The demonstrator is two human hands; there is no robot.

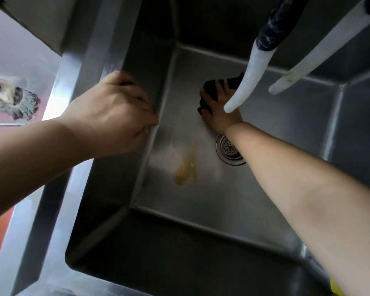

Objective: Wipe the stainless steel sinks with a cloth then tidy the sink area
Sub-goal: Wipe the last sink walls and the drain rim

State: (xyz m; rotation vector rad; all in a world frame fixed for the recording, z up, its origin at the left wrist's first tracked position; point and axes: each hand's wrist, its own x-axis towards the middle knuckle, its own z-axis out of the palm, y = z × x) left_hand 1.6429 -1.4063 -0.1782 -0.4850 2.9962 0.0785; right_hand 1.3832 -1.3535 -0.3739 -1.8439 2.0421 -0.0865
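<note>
I look straight down into a deep stainless steel sink (276,129). My right hand (220,113) reaches to the sink floor and presses a dark cloth (212,90) flat against it, just beyond the round drain strainer (230,149). My left hand (113,113) grips the sink's left rim, fingers curled over the edge. A yellowish smear (185,173) lies on the sink floor, left of the drain and nearer to me than the cloth.
Two white faucet hoses (246,84) (314,54) hang over the basin from the upper right; the nearer one crosses in front of my right hand. A wet mop head (15,97) lies on the red floor at left. A yellow object (336,288) peeks out at the bottom right.
</note>
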